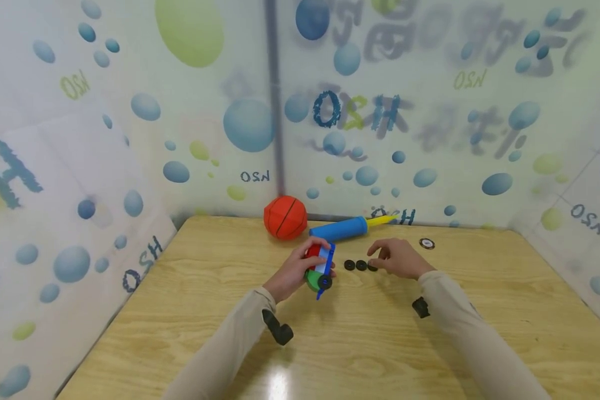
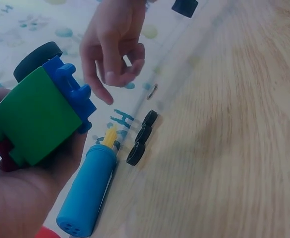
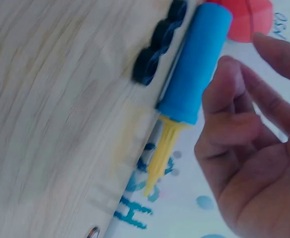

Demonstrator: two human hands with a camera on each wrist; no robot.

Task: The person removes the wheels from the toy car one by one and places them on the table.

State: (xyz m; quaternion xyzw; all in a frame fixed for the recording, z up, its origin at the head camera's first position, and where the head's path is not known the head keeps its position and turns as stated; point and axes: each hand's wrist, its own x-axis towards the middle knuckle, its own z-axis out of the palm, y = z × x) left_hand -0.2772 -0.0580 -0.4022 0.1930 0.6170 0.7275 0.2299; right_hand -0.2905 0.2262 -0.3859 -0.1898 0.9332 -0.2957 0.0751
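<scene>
My left hand (image 1: 292, 272) grips a toy block car (image 1: 324, 259) with a blue base and red, white and green blocks. A black wheel (image 1: 325, 282) is fitted at its lower end; in the left wrist view the green block (image 2: 38, 116) faces the camera, with another black wheel (image 2: 37, 60) beyond it. Three loose black toy wheels (image 1: 361, 265) lie in a row on the wooden table. My right hand (image 1: 399, 258) hovers over the right end of that row, overlapping the last wheel. Its fingers are loosely bent, with nothing between them in the right wrist view.
A red ball (image 1: 285, 218) with black lines sits at the back of the table (image 1: 330, 344). Beside it lies a blue hand pump (image 1: 339, 229) with a yellow nozzle (image 1: 381, 220). A small round chip (image 1: 427, 243) lies at the back right. Patterned wall panels enclose the table.
</scene>
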